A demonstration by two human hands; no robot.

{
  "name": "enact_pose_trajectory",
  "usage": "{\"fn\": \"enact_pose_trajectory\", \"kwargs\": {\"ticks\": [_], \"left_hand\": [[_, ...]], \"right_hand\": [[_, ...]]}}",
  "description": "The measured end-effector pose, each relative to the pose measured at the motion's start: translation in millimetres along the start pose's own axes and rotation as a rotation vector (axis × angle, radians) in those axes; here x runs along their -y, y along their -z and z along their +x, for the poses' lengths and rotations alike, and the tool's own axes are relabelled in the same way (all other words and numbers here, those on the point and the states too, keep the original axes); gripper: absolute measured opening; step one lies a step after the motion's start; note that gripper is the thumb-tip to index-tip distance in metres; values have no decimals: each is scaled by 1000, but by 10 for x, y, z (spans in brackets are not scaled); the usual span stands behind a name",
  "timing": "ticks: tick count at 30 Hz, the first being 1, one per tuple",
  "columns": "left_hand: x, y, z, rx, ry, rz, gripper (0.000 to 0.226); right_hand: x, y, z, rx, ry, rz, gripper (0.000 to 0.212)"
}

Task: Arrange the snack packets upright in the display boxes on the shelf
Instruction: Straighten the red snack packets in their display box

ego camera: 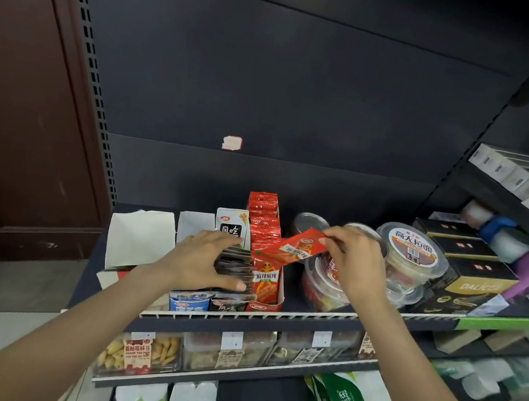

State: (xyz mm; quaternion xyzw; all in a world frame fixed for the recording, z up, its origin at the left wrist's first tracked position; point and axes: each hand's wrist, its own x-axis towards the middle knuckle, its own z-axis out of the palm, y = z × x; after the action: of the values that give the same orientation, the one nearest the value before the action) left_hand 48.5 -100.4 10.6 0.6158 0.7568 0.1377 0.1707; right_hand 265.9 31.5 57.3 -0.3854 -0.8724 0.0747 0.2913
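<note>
Head view: red packet [297,246] is pinched by the right hand [354,266], long axis slanting down-left toward the red display box [266,270] just beside. Dark packets [235,266] are pressed upright under the spread left hand [203,260].

Red packet [297,245] in my right hand [354,266], orange figure print, green tip at one end. Red display box [269,282] with the same orange figure and yellow lettering, red packets [262,215] stacked in it. My left hand [203,258] on dark brown-grey packets [234,270]; their box [231,224] white with a black label. Blue-and-white box [188,302] at the front. Black shelf [308,306], white rail. Clear tub [412,255], white-orange lid label.
</note>
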Motion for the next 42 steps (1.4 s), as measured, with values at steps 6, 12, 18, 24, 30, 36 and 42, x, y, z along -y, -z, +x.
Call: {"fn": "enact_pose_trajectory", "kwargs": {"ticks": [6, 12, 18, 24, 30, 36, 42], "left_hand": [[103, -92, 11, 114, -46, 125, 107], [148, -100, 34, 119, -66, 167, 107], [169, -119, 39, 122, -61, 158, 107], [178, -122, 17, 115, -67, 148, 104], [188, -118, 17, 114, -68, 140, 102], [148, 33, 31, -63, -2, -51, 68], [359, 227, 331, -180, 190, -158, 50]], "right_hand": [[46, -152, -15, 193, 30, -127, 19], [102, -376, 96, 389, 120, -252, 28], [104, -740, 89, 354, 161, -421, 32], [45, -955, -25, 365, 173, -372, 54], [54, -904, 4, 471, 85, -312, 48], [184, -803, 184, 408, 29, -102, 43], [293, -975, 667, 493, 96, 30, 43]]}}
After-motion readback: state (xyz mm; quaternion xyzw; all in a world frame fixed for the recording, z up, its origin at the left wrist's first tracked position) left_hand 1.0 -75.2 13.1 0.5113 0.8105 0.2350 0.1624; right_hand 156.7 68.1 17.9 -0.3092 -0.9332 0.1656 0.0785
